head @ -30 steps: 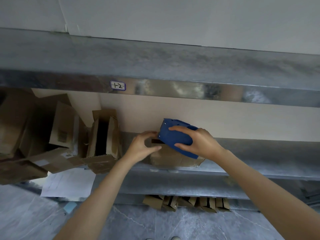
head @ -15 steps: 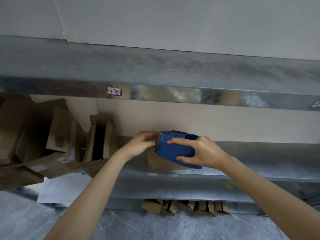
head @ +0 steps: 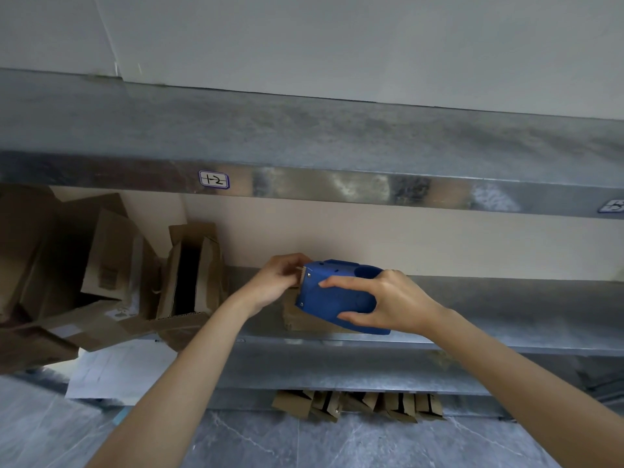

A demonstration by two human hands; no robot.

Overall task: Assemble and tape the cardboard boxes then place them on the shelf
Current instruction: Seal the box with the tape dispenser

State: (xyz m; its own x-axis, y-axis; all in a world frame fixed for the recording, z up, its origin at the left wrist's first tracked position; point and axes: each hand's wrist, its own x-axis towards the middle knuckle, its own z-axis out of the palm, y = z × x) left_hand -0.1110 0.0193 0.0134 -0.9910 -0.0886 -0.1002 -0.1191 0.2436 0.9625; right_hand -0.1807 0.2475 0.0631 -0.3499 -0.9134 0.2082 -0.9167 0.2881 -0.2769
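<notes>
A white sticker [head: 214, 180] on the front edge of the upper shelf [head: 337, 184] reads "+2" (handwritten); a second sticker [head: 613, 207], far right, is cut off.

Matt blue plastic tape dispenser [head: 337, 295], dull brown cardboard box [head: 304, 320], mottled galvanised metal shelf [head: 506, 298].

Passage along the middle shelf [head: 506, 298] lies right of the right hand [head: 395, 305], over bare metal. The upper shelf [head: 337, 184] limits height. At centre, the left hand [head: 280, 282], the tape dispenser [head: 337, 295] and a small box [head: 304, 320] block access. Opened cardboard boxes [head: 189, 275] crowd the left end.
</notes>
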